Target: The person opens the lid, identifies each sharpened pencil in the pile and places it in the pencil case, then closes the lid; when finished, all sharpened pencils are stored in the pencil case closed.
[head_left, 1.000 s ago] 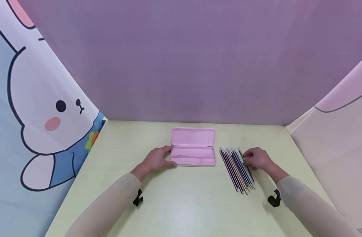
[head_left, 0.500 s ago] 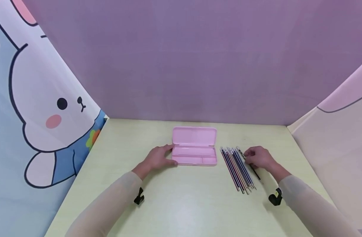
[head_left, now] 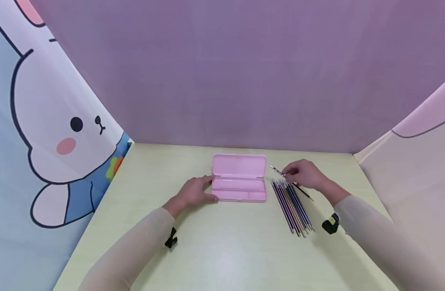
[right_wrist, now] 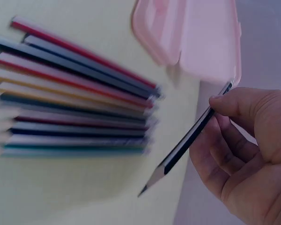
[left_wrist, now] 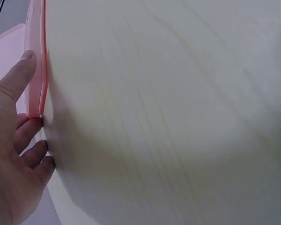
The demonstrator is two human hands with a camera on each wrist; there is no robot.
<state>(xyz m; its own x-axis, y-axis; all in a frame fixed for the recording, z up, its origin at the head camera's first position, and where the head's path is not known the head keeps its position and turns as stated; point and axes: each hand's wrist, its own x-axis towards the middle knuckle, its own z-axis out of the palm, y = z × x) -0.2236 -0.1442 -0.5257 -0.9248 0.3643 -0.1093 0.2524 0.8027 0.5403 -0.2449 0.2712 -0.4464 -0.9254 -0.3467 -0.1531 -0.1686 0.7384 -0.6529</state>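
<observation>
A pink pencil case [head_left: 239, 165] lies open on the table, its lid leaning back and its divided tray facing up. My left hand [head_left: 196, 191] holds the case by its left end. Its thumb [left_wrist: 21, 75] lies on the case's front wall, and the other fingers bend round the end. Over the far end of the pencil row, my right hand [head_left: 304, 173] pinches a dark pencil [right_wrist: 189, 138] between thumb and fingers. That pencil slants, its sharpened tip pointing towards the lower right in the head view. Several striped pencils [head_left: 292, 208] lie side by side right of the case.
The pale table [head_left: 222, 246] ends at a purple backdrop [head_left: 237, 72] at the back. A rabbit-print cloth [head_left: 58, 133] borders the left side, and another cloth [head_left: 422, 178] the right.
My right hand has drawn the dark pencil from the right side of the row, lifting it and moving it back and left. My left hand has stayed at the case.
</observation>
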